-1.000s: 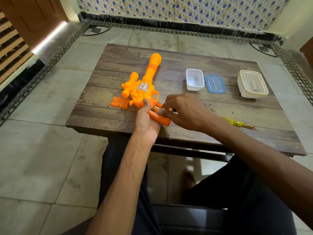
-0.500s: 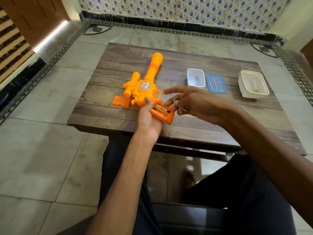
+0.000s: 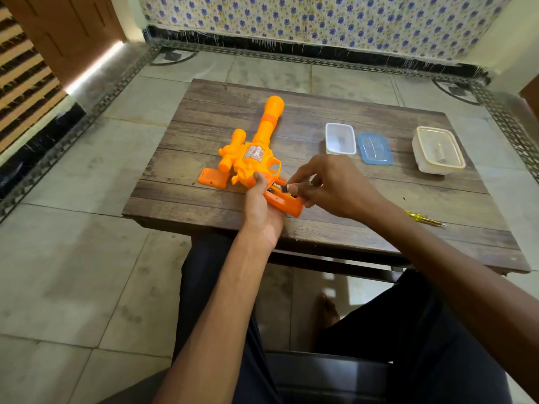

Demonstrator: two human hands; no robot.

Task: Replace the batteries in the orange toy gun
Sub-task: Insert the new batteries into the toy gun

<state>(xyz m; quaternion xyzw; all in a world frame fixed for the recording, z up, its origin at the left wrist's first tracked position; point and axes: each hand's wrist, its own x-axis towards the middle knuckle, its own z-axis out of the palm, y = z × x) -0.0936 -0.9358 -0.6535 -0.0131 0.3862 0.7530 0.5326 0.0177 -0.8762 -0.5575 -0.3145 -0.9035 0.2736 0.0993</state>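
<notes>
We see the left hand curled round the grip of the orange toy gun, which lies on the tabletop, barrel pointing away from that hand. The right hand, just beside it, pinches a battery at the grip's open compartment. An orange cover lies left of the left hand.

1. My left hand grips the toy gun: bright orange, a darker orange band on the barrel, a silvery sticker.
2. The loose cover left of it is the same orange.
3. My right hand pinches a battery, dark with a pale end.
4. The table is brown, wood-grained.
5. Right: white tub, blue lid, cream box, yellow screwdriver.
6. The far wall is white with blue flowers.
</notes>
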